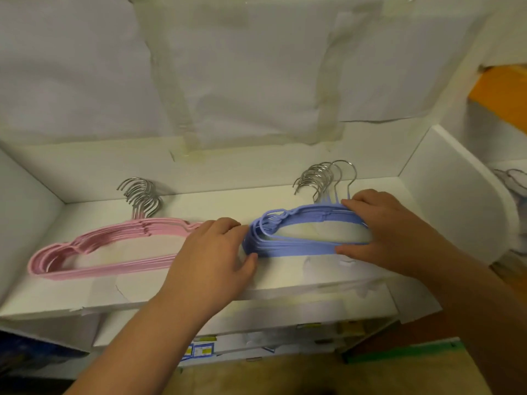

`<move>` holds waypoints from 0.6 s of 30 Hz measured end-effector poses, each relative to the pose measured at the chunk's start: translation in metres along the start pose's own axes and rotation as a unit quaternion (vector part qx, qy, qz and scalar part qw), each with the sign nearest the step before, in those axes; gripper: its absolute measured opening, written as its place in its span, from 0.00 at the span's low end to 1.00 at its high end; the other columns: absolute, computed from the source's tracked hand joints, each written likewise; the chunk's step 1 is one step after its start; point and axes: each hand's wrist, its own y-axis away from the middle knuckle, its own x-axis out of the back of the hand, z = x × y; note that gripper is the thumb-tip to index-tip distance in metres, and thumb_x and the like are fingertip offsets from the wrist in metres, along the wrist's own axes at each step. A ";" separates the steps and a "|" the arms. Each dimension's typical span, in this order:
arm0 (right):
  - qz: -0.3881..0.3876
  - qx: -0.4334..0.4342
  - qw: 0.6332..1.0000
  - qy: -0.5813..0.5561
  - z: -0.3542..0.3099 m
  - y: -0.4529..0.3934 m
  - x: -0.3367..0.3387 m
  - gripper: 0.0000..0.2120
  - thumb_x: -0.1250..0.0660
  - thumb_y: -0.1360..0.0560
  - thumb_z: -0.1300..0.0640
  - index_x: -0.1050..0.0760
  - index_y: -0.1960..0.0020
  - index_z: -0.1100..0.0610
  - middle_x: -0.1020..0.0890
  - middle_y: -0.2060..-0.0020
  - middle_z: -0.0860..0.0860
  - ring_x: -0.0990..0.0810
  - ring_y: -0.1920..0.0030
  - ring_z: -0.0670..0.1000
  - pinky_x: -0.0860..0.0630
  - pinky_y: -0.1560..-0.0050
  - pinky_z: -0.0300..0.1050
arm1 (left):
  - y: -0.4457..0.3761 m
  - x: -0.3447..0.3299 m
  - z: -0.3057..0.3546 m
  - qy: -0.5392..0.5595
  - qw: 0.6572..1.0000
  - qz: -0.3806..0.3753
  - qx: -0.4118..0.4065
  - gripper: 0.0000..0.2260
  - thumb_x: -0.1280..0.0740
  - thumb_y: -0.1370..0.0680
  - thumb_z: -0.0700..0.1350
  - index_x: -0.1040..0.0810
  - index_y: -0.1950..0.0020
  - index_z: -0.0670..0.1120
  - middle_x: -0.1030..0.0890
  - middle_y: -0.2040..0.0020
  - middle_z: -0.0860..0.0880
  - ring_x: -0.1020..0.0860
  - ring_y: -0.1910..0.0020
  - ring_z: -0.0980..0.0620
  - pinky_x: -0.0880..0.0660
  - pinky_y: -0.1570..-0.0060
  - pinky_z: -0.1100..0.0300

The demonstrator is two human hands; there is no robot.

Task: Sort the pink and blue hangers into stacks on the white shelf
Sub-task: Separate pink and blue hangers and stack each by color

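Fingers (353,205) of right hand (382,232) grip blue stack (299,246); left hand (211,258) fingers curl, pressing its end; pink stack (108,249) leftward on white shelf (199,292).

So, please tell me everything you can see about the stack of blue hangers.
The blue hangers lie flat in a stack on the white shelf, right of the pink stack. They look like thin coated wire, with bare metal hooks fanned toward the back wall. The left hand presses their left end; the right hand grips their right side.
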 end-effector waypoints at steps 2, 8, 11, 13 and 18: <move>-0.006 0.019 1.000 -0.001 0.003 -0.006 -0.001 0.39 0.27 0.36 0.36 0.29 0.32 0.55 0.28 0.44 0.49 0.30 0.43 0.52 0.29 0.42 0.49 | 0.001 -0.001 0.004 -0.005 1.000 0.003 0.017 0.17 0.37 0.29 0.56 0.20 0.45 0.51 0.21 0.50 0.52 0.24 0.51 0.47 0.26 0.49 0.51; -0.014 0.068 0.998 -0.007 0.009 -0.020 -0.007 0.39 0.29 0.35 0.33 0.31 0.31 0.53 0.29 0.42 0.48 0.31 0.42 0.52 0.29 0.42 0.48 | 0.004 0.004 0.025 0.001 0.996 0.027 0.080 0.16 0.36 0.30 0.54 0.20 0.45 0.50 0.21 0.50 0.51 0.24 0.50 0.46 0.25 0.49 0.50; -0.015 0.079 0.997 -0.003 0.014 -0.021 -0.009 0.40 0.31 0.35 0.31 0.32 0.30 0.52 0.29 0.43 0.47 0.31 0.43 0.51 0.29 0.43 0.46 | 0.007 0.006 0.037 0.000 0.994 0.027 0.107 0.18 0.38 0.29 0.56 0.21 0.43 0.51 0.21 0.49 0.51 0.24 0.48 0.46 0.25 0.48 0.50; -0.022 0.085 0.996 -0.006 0.018 -0.021 -0.010 0.42 0.32 0.36 0.30 0.34 0.28 0.50 0.30 0.42 0.47 0.31 0.43 0.51 0.29 0.42 0.47 | 0.009 0.009 0.045 -0.002 0.991 0.029 0.130 0.19 0.37 0.29 0.56 0.21 0.41 0.51 0.21 0.47 0.51 0.24 0.47 0.47 0.25 0.46 0.52; 0.001 0.106 0.994 -0.036 0.031 -0.009 -0.003 0.41 0.32 0.35 0.30 0.35 0.28 0.48 0.30 0.41 0.46 0.31 0.41 0.51 0.29 0.40 0.48 | 0.014 0.016 0.063 -0.037 0.986 0.022 0.161 0.20 0.33 0.28 0.54 0.22 0.37 0.50 0.21 0.44 0.50 0.25 0.43 0.47 0.28 0.43 0.52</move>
